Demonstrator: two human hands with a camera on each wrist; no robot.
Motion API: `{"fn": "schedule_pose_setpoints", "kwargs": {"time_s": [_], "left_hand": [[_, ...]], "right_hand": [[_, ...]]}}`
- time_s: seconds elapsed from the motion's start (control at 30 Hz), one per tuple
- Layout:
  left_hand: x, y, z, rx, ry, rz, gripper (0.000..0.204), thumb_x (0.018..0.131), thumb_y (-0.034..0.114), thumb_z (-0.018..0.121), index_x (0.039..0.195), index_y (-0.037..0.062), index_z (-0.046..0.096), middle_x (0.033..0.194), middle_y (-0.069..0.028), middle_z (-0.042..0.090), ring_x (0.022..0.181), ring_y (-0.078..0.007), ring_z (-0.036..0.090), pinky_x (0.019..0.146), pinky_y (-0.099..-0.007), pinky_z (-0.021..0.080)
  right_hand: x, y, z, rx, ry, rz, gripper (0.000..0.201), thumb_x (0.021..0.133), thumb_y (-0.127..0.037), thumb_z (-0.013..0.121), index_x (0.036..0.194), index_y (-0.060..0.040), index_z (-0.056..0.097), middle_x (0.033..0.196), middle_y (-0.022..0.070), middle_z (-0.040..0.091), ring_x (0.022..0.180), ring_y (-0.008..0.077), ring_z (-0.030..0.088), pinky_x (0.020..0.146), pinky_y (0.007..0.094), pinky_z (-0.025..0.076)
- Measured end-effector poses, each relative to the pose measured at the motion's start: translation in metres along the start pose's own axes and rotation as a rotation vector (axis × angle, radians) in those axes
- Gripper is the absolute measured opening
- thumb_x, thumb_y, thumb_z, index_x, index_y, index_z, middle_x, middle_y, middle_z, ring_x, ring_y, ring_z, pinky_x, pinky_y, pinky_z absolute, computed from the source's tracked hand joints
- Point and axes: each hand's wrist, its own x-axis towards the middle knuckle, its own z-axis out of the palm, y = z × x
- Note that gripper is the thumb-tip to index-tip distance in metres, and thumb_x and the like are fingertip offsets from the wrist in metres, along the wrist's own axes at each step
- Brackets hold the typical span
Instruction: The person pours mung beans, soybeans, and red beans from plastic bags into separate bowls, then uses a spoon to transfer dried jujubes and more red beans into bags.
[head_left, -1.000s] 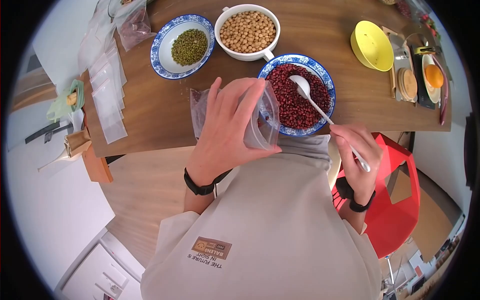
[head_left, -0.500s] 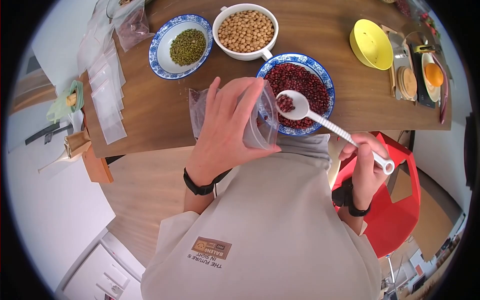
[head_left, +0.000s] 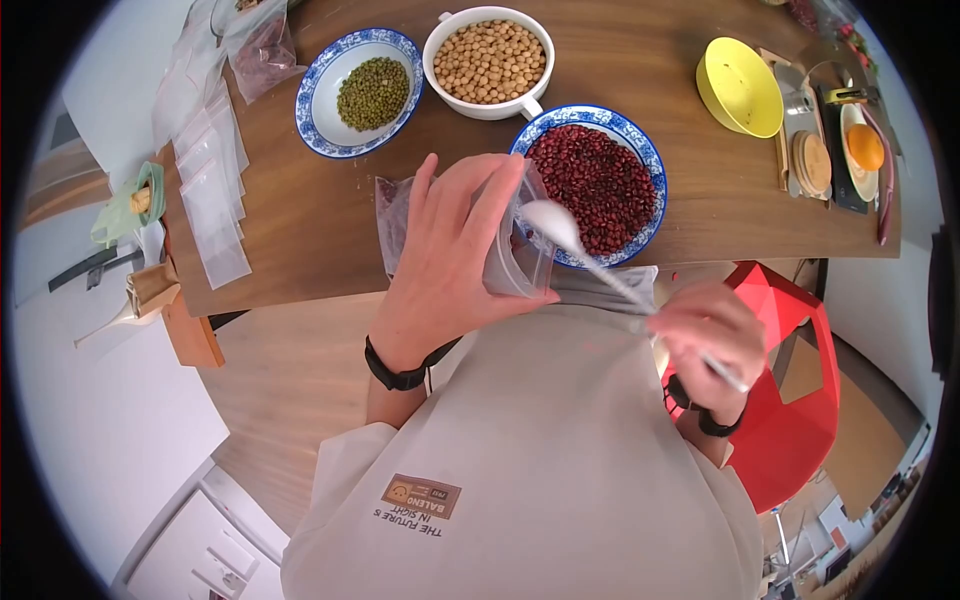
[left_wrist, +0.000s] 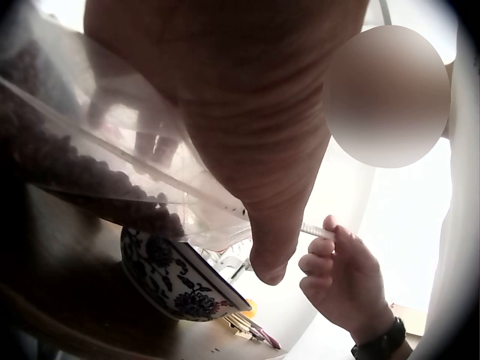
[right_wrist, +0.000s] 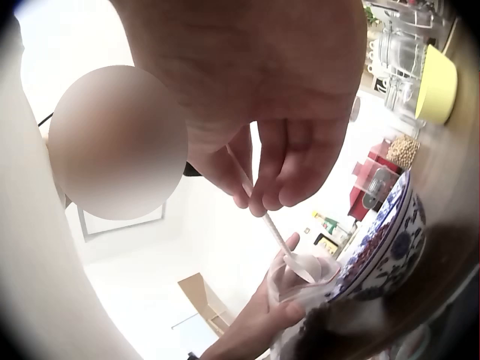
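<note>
The left hand (head_left: 445,260) grips a clear plastic bag (head_left: 533,262) by its mouth, which is held apart; in the left wrist view dark red beans (left_wrist: 67,161) lie inside the bag. Between its fingers and thumb the right hand (head_left: 712,335) pinches a white spoon (head_left: 553,222), whose bowl is tipped at the bag's mouth, its underside upward. Just right of the bag is a blue-and-white bowl (head_left: 652,228) of red beans (head_left: 595,185). The right wrist view shows the spoon's bowl (right_wrist: 304,268) at the bag opening.
Behind stand a bowl of green beans (head_left: 372,95) and a white pot of chickpeas (head_left: 490,62). Flat empty bags (head_left: 212,215) lie at the left. A yellow bowl (head_left: 740,90) and a dish with an orange fruit (head_left: 865,148) are at the right.
The spoon has risen out of the red beans with a load, moved left to the bag's mouth and turned over. The left hand has stayed nearly still.
</note>
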Motion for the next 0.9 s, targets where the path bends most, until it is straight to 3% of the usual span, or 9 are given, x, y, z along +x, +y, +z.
{"fn": "schedule_pose_setpoints", "kwargs": {"time_s": [0.07, 0.23, 0.43, 0.53, 0.6, 0.7, 0.87, 0.9], "left_hand": [[0.000, 0.000, 0.000, -0.003, -0.004, 0.000, 0.123, 0.057, 0.051, 0.095, 0.153, 0.0014, 0.036, 0.146, -0.0210, 0.049, 0.136, -0.0395, 0.046, 0.118, -0.0654, 0.027], [0.000, -0.001, 0.000, -0.004, -0.002, 0.007, 0.123, 0.058, 0.053, 0.094, 0.153, 0.0014, 0.036, 0.146, -0.0209, 0.049, 0.135, -0.0395, 0.046, 0.118, -0.0665, 0.027], [0.001, -0.001, 0.000, -0.004, 0.002, 0.010, 0.124, 0.057, 0.052, 0.095, 0.153, 0.0016, 0.036, 0.146, -0.0211, 0.049, 0.135, -0.0397, 0.046, 0.118, -0.0666, 0.026], [0.001, 0.000, 0.001, -0.004, -0.002, 0.007, 0.124, 0.057, 0.052, 0.095, 0.153, 0.0016, 0.036, 0.146, -0.0211, 0.049, 0.135, -0.0397, 0.046, 0.118, -0.0665, 0.026], [0.001, -0.001, 0.001, -0.007, -0.003, 0.009, 0.124, 0.057, 0.052, 0.095, 0.153, 0.0016, 0.036, 0.146, -0.0211, 0.049, 0.135, -0.0397, 0.046, 0.118, -0.0665, 0.026], [0.001, -0.001, 0.001, -0.010, -0.006, 0.009, 0.123, 0.057, 0.051, 0.095, 0.153, 0.0015, 0.036, 0.146, -0.0211, 0.049, 0.135, -0.0397, 0.046, 0.118, -0.0664, 0.026], [0.001, 0.000, 0.000, -0.010, -0.009, 0.005, 0.123, 0.057, 0.051, 0.095, 0.153, 0.0015, 0.036, 0.146, -0.0209, 0.049, 0.135, -0.0397, 0.046, 0.118, -0.0664, 0.026], [0.001, -0.001, 0.001, -0.012, -0.006, 0.007, 0.124, 0.057, 0.050, 0.095, 0.154, 0.0016, 0.036, 0.146, -0.0209, 0.048, 0.135, -0.0398, 0.045, 0.118, -0.0664, 0.026]], "right_hand": [[-0.004, 0.002, -0.005, -0.110, 0.170, 0.130, 0.029, 0.078, 0.009, 0.076, 0.104, -0.0037, 0.078, 0.091, 0.0105, 0.072, 0.075, 0.0219, 0.067, 0.062, 0.0325, 0.051], [0.005, 0.010, -0.001, -0.364, 0.185, 0.220, 0.028, 0.082, 0.011, 0.072, 0.106, -0.0012, 0.077, 0.093, 0.0106, 0.072, 0.079, 0.0224, 0.066, 0.066, 0.0320, 0.051], [0.002, 0.015, 0.006, -0.242, 0.176, 0.232, 0.023, 0.086, 0.008, 0.071, 0.106, -0.0006, 0.076, 0.091, 0.0116, 0.073, 0.080, 0.0222, 0.067, 0.067, 0.0314, 0.051], [-0.003, 0.014, 0.005, -0.133, 0.205, 0.323, 0.017, 0.091, 0.005, 0.068, 0.106, 0.0012, 0.075, 0.087, 0.0120, 0.074, 0.077, 0.0195, 0.068, 0.068, 0.0292, 0.053], [-0.006, 0.012, 0.007, 0.055, 0.315, 0.511, 0.015, 0.098, 0.000, 0.065, 0.108, 0.0045, 0.074, 0.085, 0.0125, 0.074, 0.073, 0.0171, 0.069, 0.068, 0.0275, 0.054], [-0.012, 0.015, 0.007, 0.231, 0.431, 0.530, 0.018, 0.101, -0.005, 0.063, 0.110, 0.0074, 0.072, 0.086, 0.0129, 0.074, 0.071, 0.0166, 0.069, 0.067, 0.0272, 0.055], [-0.018, 0.008, 0.002, 0.268, 0.455, 0.502, 0.021, 0.101, -0.009, 0.063, 0.108, 0.0089, 0.071, 0.086, 0.0141, 0.073, 0.071, 0.0186, 0.069, 0.065, 0.0280, 0.055], [-0.017, 0.007, 0.001, 0.287, 0.414, 0.429, 0.020, 0.101, -0.009, 0.063, 0.107, 0.0078, 0.072, 0.085, 0.0138, 0.073, 0.071, 0.0189, 0.069, 0.065, 0.0284, 0.055]]}}
